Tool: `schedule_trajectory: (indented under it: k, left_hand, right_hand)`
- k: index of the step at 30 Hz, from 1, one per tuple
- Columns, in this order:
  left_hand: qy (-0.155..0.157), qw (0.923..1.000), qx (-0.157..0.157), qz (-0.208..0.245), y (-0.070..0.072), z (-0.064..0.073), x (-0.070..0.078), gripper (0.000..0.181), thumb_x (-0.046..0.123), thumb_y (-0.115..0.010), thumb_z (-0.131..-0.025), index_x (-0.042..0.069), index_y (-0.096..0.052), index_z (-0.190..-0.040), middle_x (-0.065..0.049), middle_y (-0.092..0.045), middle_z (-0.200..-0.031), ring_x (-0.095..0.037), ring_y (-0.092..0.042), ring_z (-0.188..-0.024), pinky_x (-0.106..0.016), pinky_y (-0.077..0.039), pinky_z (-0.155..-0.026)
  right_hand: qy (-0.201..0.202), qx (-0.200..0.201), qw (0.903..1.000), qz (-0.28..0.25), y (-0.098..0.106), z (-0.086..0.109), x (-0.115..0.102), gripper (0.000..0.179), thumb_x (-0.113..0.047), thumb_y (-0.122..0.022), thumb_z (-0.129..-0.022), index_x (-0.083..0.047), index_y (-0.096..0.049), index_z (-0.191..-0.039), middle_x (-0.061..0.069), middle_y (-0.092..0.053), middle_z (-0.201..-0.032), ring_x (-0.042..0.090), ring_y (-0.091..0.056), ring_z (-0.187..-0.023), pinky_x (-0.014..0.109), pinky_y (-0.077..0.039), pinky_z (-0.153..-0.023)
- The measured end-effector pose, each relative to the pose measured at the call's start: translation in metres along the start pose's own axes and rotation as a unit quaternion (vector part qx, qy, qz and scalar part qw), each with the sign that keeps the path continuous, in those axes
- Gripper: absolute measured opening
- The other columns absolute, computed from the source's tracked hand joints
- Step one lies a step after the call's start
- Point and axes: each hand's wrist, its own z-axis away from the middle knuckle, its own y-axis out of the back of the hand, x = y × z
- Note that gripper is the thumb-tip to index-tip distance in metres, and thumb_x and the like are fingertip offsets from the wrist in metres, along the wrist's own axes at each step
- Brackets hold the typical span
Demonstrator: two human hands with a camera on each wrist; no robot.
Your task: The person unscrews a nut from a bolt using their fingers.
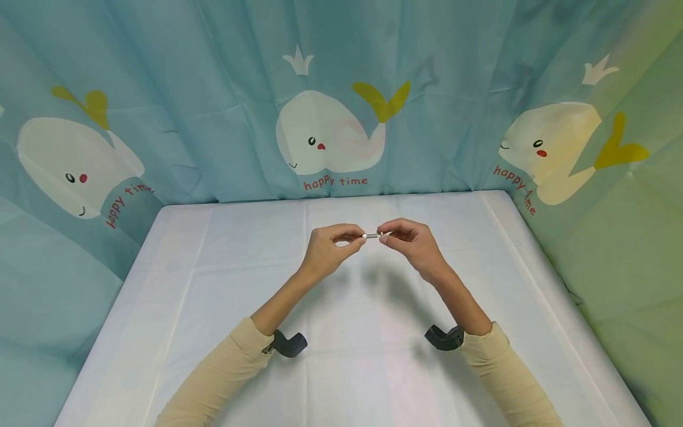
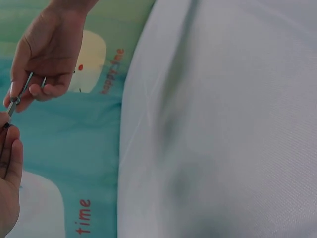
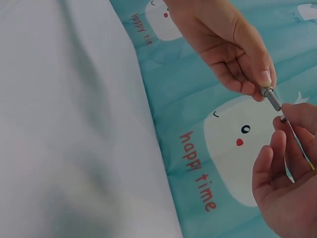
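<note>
Both hands meet fingertip to fingertip above the far half of the table. My left hand (image 1: 329, 248) pinches a short silver metal cylinder (image 3: 271, 98) by its wider end, between thumb and fingertips. Its narrower end points at the other hand. My right hand (image 1: 415, 244) pinches a thin metal wire (image 3: 297, 139) right at the cylinder's free end. In the right wrist view the wire runs back across the curled fingers, with a yellowish bit near the palm. Fingertips hide where cylinder and wire come together, and I cannot tell if they are joined.
A white-covered table (image 1: 368, 367) spreads beneath both arms. Blue-green curtains (image 1: 213, 148) printed with whales stand around its back and sides. A black curved wrist mount (image 1: 290, 344) sits on the left forearm, and another black mount (image 1: 445, 338) on the right.
</note>
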Motion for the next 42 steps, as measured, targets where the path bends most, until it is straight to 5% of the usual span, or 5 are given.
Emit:
schedule_trajectory:
  k: [17,29,37,42]
  left_hand:
    - [0.021,0.9996,-0.003,-0.017,0.002,0.016,-0.024,0.009,0.001,-0.074,-0.088,0.000,-0.076,-0.097,-0.007,-0.075,-0.089,-0.017,-0.072,-0.081,-0.028,-0.059,-0.078]
    - [0.070,0.9975,-0.006,-0.013,-0.005,0.029,-0.040,0.012,-0.004,-0.075,-0.086,-0.008,-0.074,-0.097,-0.018,-0.074,-0.091,-0.033,-0.072,-0.081,-0.044,-0.060,-0.075]
    - [0.084,0.9961,-0.016,-0.021,-0.004,0.037,-0.018,0.009,-0.011,-0.072,-0.085,-0.015,-0.071,-0.093,-0.024,-0.072,-0.089,-0.036,-0.071,-0.079,-0.035,-0.060,-0.073]
    - [0.084,0.9961,-0.008,-0.027,-0.006,0.042,-0.025,0.009,-0.011,-0.073,-0.084,-0.013,-0.072,-0.093,-0.022,-0.072,-0.087,-0.036,-0.072,-0.078,-0.033,-0.060,-0.071]
  right_hand:
    - [-0.046,-0.011,0.9986,0.026,0.005,0.007,0.026,0.020,-0.010,-0.075,-0.091,0.001,-0.073,-0.108,0.017,-0.071,-0.107,0.020,-0.067,-0.094,0.029,-0.056,-0.083]
    - [-0.088,-0.021,0.9951,0.039,0.007,0.011,0.053,0.022,-0.013,-0.075,-0.091,0.000,-0.073,-0.108,0.009,-0.071,-0.107,0.020,-0.067,-0.098,0.031,-0.055,-0.084]
    - [-0.111,-0.029,0.9923,0.048,0.007,0.013,0.071,0.027,-0.012,-0.073,-0.093,0.006,-0.070,-0.113,0.014,-0.071,-0.109,0.018,-0.067,-0.096,0.026,-0.054,-0.083]
    - [-0.108,-0.039,0.9906,0.073,0.007,0.013,0.082,0.026,-0.010,-0.072,-0.093,0.006,-0.070,-0.113,0.017,-0.071,-0.108,0.023,-0.068,-0.096,0.028,-0.054,-0.080]
